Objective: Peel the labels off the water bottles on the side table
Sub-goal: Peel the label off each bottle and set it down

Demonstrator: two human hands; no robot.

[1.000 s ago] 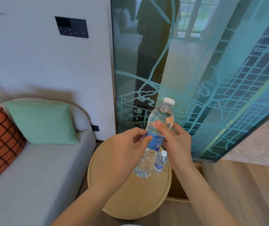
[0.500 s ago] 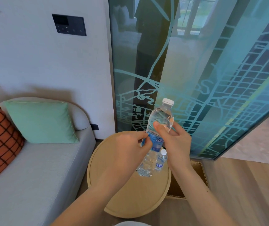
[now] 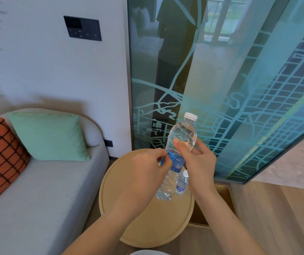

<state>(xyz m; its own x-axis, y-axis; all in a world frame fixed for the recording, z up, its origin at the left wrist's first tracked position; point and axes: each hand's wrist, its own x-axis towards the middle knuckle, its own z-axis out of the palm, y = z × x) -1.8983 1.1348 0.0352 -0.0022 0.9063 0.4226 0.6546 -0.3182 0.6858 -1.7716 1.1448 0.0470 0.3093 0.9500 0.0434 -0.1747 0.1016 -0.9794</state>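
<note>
A clear water bottle [image 3: 181, 135] with a white cap is held tilted above the round wooden side table [image 3: 147, 223]. My right hand [image 3: 197, 162] grips it around the upper body, thumb across the front. Its blue label [image 3: 177, 162] wraps the middle. My left hand [image 3: 145, 168] pinches the label's left edge, which stands slightly away from the bottle. A second, smaller water bottle [image 3: 182, 183] with a blue label and white cap stands upright on the table, just behind the held one's base.
A grey sofa [image 3: 37, 199] with a green cushion [image 3: 50, 137] and an orange checked cushion [image 3: 0, 159] lies left of the table. A woven basket [image 3: 224, 203] sits on the floor at the table's right. A teal glass panel [image 3: 239, 89] stands behind.
My left hand shifted from the bottle's front to the label's left edge and pinched it. The bottle stayed in my right hand, hardly moving.
</note>
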